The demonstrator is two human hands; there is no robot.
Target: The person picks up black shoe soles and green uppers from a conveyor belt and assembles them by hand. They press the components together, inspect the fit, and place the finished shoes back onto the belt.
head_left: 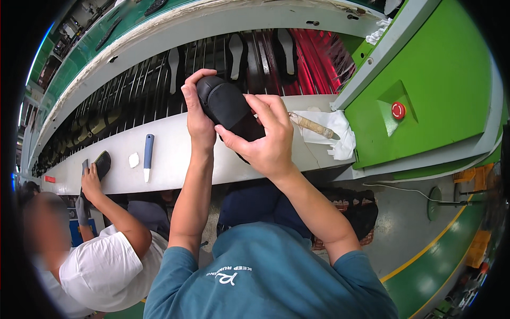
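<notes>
Both my hands hold a black shoe [226, 103] above the pale ledge, its rounded, seamed end tilted up and to the left. My left hand [199, 121] is wrapped along the shoe's left side, with fingers curled over the far end. On the other side my right hand [270, 135] grips it between thumb and fingers. My right hand and its fingers hide the shoe's lower right part. Close to my right hand, a tool with a worn, tan wrapped handle [313, 126] lies on white crumpled cloth or paper [345, 139].
On the ledge [186, 135] lie a blue-handled tool [149, 154] and a small white lump [134, 159]. Beyond, soles [236, 53] rest on rollers, red-lit at right. A green panel carries a red stop button [398, 110]. At left a co-worker [114, 266] handles a dark shoe [102, 164].
</notes>
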